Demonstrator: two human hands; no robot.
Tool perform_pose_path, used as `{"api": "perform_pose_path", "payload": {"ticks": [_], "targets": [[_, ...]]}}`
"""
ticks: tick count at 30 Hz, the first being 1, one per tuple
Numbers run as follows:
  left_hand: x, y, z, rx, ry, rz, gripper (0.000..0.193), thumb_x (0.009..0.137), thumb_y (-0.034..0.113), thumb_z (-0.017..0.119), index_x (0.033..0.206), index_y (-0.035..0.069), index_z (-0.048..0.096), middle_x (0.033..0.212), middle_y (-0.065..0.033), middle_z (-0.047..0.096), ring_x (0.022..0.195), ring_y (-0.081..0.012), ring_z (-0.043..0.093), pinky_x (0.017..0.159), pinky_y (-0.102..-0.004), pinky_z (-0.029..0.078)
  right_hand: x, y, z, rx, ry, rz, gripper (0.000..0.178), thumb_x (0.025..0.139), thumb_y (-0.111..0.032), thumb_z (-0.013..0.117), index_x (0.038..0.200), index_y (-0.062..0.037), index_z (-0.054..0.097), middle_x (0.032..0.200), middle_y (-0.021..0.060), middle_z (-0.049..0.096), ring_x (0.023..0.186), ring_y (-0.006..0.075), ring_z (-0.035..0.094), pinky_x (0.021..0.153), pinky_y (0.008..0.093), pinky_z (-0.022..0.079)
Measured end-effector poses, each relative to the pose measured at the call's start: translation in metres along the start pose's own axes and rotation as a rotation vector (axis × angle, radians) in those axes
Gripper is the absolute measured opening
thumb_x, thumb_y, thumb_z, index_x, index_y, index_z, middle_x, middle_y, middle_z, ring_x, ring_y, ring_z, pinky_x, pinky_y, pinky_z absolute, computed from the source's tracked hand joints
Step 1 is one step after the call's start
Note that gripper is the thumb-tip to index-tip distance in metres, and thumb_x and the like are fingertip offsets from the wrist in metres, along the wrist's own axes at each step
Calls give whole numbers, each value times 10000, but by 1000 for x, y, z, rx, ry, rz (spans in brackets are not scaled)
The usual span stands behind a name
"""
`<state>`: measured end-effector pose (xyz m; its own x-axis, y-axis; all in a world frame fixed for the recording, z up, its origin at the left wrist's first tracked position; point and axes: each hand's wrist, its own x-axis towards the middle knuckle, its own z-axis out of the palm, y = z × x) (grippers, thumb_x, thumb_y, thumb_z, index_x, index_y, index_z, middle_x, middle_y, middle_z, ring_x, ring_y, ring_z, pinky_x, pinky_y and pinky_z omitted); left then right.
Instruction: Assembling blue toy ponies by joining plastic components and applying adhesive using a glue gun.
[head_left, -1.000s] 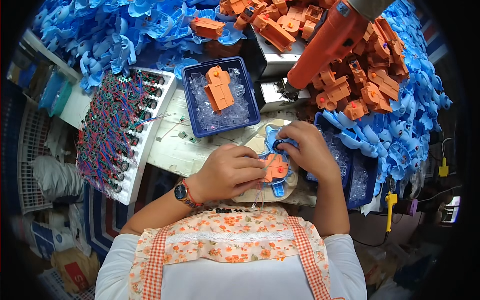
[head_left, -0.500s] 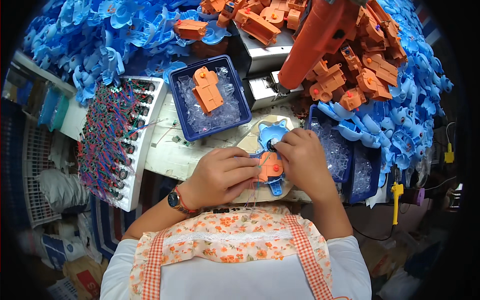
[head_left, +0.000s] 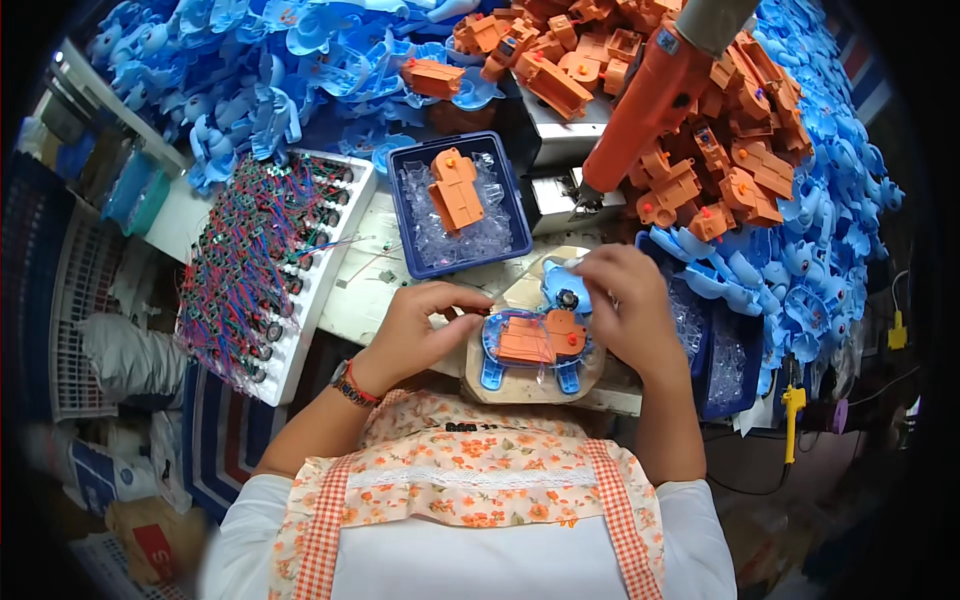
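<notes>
In front of me a light blue plastic toy shell (head_left: 491,374) lies open side up on a pale board (head_left: 500,392). An orange battery-box-like part (head_left: 525,338) sits in its body, with thin wires across it. A round black part (head_left: 568,299) rests at the shell's head end. My left hand (head_left: 420,335) is at the shell's left edge, thumb and forefinger nearly together on a small dark bit I cannot make out. Over the head end, beside the black part, my right hand (head_left: 635,308) is bent with its fingers apart; I see nothing in it.
A white foam tray (head_left: 318,300) of wired parts is at left. Behind the board stands a dark blue bin (head_left: 430,270) of clear pieces, an orange part on top. An orange-handled tool (head_left: 640,110) hangs overhead. Orange parts (head_left: 760,160) and blue shells (head_left: 800,275) are heaped behind.
The view has shifted, so everything sits further right. My left hand has drawn back from the orange part to the shell's left edge. My right fingers have come off the black part.
</notes>
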<state>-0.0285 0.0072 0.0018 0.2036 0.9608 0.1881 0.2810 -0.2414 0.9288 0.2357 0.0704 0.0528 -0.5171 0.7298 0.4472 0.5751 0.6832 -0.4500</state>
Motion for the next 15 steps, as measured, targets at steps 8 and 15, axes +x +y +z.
{"api": "perform_pose_path", "payload": {"ticks": [8, 15], "targets": [[-3, -6, 3, -346, 66, -128, 232, 875, -43, 675, 1107, -30, 672, 1089, -105, 707, 891, -143, 696, 817, -259, 549, 20, -56, 22, 169, -226, 17, 231, 779, -88, 752, 972, -24, 644, 905, 107, 677, 863, 322, 635, 833, 403, 470], [-8, 0, 1, -233, 103, -122, 162, 882, -3, 700, 1042, -27, 707, 1030, -105, 721, 896, -144, 695, 808, -261, 549, 5, -50, 51, 171, -127, 22, 248, 774, -96, 761, 975, -76, 617, 841, 52, 683, 822, 257, 652, 1010, 492, 378]]}}
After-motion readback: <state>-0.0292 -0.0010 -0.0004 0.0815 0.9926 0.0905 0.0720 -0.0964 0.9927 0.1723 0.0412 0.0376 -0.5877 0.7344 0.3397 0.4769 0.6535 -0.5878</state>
